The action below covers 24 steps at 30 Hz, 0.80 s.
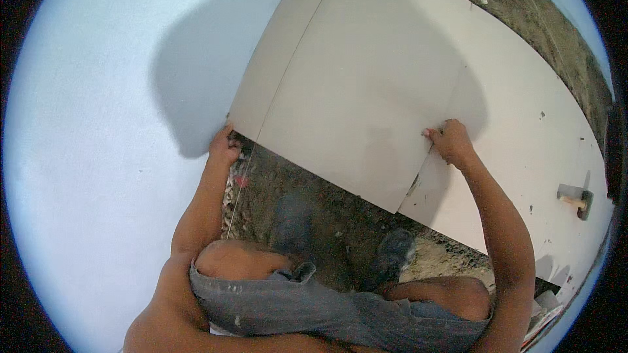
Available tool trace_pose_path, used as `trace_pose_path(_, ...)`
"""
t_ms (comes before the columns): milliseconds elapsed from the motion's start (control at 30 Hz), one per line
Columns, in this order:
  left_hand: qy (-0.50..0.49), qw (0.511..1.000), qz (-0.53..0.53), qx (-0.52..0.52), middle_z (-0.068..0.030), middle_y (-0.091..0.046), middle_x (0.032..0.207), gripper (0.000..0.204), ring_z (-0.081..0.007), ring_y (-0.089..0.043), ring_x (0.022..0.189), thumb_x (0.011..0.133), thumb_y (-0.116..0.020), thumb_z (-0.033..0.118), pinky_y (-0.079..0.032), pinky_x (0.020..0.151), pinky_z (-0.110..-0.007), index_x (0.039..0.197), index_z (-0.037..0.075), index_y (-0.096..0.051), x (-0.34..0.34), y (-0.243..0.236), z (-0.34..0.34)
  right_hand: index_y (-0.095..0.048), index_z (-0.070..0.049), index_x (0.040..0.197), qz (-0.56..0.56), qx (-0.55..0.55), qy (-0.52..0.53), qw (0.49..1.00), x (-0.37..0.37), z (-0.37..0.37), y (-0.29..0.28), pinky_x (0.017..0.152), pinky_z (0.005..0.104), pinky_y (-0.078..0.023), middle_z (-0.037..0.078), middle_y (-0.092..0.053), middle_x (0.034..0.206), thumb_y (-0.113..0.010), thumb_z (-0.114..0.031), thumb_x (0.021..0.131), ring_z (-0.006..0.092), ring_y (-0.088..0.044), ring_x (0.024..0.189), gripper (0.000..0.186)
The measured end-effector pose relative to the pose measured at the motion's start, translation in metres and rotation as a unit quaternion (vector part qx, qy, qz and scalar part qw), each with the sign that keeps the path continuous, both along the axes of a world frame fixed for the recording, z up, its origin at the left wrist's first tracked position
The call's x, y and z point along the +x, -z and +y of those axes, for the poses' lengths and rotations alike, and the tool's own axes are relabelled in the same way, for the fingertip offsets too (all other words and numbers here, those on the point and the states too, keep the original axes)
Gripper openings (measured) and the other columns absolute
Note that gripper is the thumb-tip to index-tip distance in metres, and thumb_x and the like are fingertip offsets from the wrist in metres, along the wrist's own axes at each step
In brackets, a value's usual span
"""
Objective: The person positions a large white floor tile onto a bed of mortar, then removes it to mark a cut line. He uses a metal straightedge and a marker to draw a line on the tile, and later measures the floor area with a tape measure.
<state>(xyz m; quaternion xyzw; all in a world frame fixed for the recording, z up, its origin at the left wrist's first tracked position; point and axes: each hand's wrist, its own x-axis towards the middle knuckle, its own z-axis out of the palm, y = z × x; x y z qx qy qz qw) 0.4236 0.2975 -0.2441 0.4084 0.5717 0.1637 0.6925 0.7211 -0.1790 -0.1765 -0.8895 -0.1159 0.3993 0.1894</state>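
A large cream floor tile (327,98) lies over dark soil, its left edge running along the pale wall. At its near left corner, my left hand (226,146) is closed on the edge, fingers partly hidden. My right hand (451,142) is over the seam where this tile meets the neighbouring tile (517,117). Its fingers are pinched together; whether something small is between them is hidden. A thin string (282,78) stretches lengthwise over the tile near the wall and on over the soil.
The pale wall (85,124) rises close on my left. A mallet (577,202) with a wooden handle lies on the right-hand tile. Bare soil (320,206) and a shoe (396,248) are below the tile's near edge. Rough ground (523,13) borders the tiles at the far right.
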Motion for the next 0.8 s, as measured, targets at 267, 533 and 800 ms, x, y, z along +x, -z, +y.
trace_pose_path(267, -0.024, 0.996, 0.021, -0.079, 0.0015, -0.052, 0.081, 0.018, -0.0134, -0.042, 0.063, 0.084, -0.064, 0.022, -0.034, 0.052, -0.027, 0.097, 0.015, -0.053, -0.01, 0.018, 0.032, -0.059, 0.011, 0.093, -0.077, -0.041, -0.092, 0.992, 0.002, -0.001, 0.005, 0.081, 0.0441, -0.047, 0.026, -0.061, 0.091, -0.059, -0.046, 0.084, 0.0373, -0.06, 0.091, 0.058)
trace_pose_path(533, -0.033, 0.996, 0.003, -0.083, 0.003, -0.058, 0.084, 0.016, -0.0108, -0.043, 0.062, 0.086, -0.061, 0.02, -0.036, 0.054, -0.024, 0.1, 0.015, -0.058, 0.002, 0.004, 0.02, -0.061, 0.009, 0.093, -0.075, -0.02, -0.043, 0.996, -0.002, -0.003, -0.003, 0.078, 0.043, -0.05, 0.024, -0.063, 0.093, -0.061, -0.041, 0.083, 0.0363, -0.062, 0.091, 0.05)
trace_pose_path(800, 0.118, 0.993, 0.004, 0.004, 0.0033, -0.057, 0.079, 0.009, -0.0108, -0.04, 0.054, 0.087, -0.059, 0.018, -0.036, 0.052, -0.026, 0.095, 0.013, -0.059, -0.008, 0.007, 0.02, -0.062, 0.007, 0.091, -0.053, -0.024, -0.011, 0.998, 0.003, -0.007, -0.002, 0.078, 0.0432, -0.05, 0.023, -0.062, 0.095, -0.058, -0.039, 0.086, 0.0358, -0.061, 0.092, 0.046)
